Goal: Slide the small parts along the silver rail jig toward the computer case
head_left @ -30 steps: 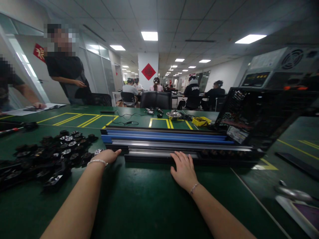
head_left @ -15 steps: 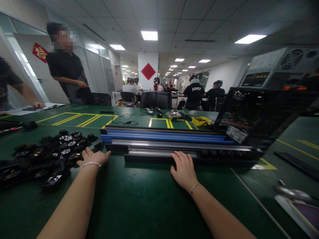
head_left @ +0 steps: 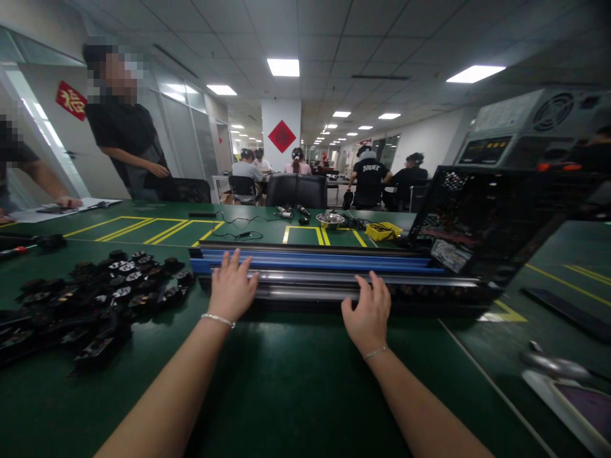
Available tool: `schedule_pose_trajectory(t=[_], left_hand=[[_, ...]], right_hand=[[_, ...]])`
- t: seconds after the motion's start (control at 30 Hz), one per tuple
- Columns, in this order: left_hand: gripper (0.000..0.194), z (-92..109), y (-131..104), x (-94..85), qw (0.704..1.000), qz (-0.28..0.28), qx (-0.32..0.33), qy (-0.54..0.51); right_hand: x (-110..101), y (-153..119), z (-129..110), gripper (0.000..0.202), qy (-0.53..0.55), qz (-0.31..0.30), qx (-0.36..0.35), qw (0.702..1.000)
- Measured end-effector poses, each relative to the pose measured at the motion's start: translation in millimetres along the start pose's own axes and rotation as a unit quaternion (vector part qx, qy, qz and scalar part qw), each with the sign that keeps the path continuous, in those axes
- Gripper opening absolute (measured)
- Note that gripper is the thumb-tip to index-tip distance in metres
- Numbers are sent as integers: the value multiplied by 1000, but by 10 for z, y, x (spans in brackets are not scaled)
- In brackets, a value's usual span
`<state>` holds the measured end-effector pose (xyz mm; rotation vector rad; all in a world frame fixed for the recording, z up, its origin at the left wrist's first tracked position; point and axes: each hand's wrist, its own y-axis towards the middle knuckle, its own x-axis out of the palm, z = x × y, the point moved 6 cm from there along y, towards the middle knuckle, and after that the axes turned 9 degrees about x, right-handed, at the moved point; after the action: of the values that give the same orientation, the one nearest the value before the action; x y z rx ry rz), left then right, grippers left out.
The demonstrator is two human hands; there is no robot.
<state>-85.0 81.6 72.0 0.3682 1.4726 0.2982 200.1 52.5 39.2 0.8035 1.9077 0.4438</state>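
Long straight channel-shaped rails lie side by side across the table: a blue rail, a silver-topped rail and a black-edged front rail. My left hand is over their left part, palm down and fingers spread. Further right, my right hand lies with parted fingers at the front rails. Both hands appear to rest on the rails without gripping, though exact contact is hard to see. Small dark modules show in the rails' right end. A pile of small black parts sits left of my left hand.
An open black computer case stands at the rails' right end, with a grey unit above it. Behind the rails are a metal bowl, a yellow tray and cables. A standing person is across the table at left.
My left hand has moved right, from beside the black parts to over the rails' left end. My right hand has shifted slightly right and forward. The front rail now sits closer against the others.
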Motion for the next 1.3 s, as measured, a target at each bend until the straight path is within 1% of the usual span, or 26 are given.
schedule_pose_trajectory(t=[0.07,0.13,0.2,0.23,0.33,0.57,0.87,1.0,1.13,1.3], left_hand=[[50,364,-89,64,997,22,67,-17],[48,650,-218,168,990,28,133,-32],[46,827,-338,290,981,11,186,-48],[46,870,-382,340,978,1,200,-53],[46,884,-432,417,977,-17,206,-57],[44,880,-399,403,976,-29,208,-50],[44,878,-418,417,976,-23,214,-47],[43,879,-417,408,975,-21,215,-48],[43,881,-420,410,975,-16,218,-46],[44,879,-421,426,974,-11,220,-40]], right_hand=[[-42,57,118,53,-2,34,51,998],[-28,93,239,58,-2,37,101,994],[10,108,324,60,-4,30,132,991],[29,110,349,60,-6,28,140,990],[55,104,374,60,-14,23,152,988],[28,95,348,61,-4,7,173,985],[36,89,313,59,-7,4,153,988],[35,90,344,62,-13,10,166,986],[56,87,361,62,-9,-9,183,983],[58,87,351,62,-4,-17,184,983]])
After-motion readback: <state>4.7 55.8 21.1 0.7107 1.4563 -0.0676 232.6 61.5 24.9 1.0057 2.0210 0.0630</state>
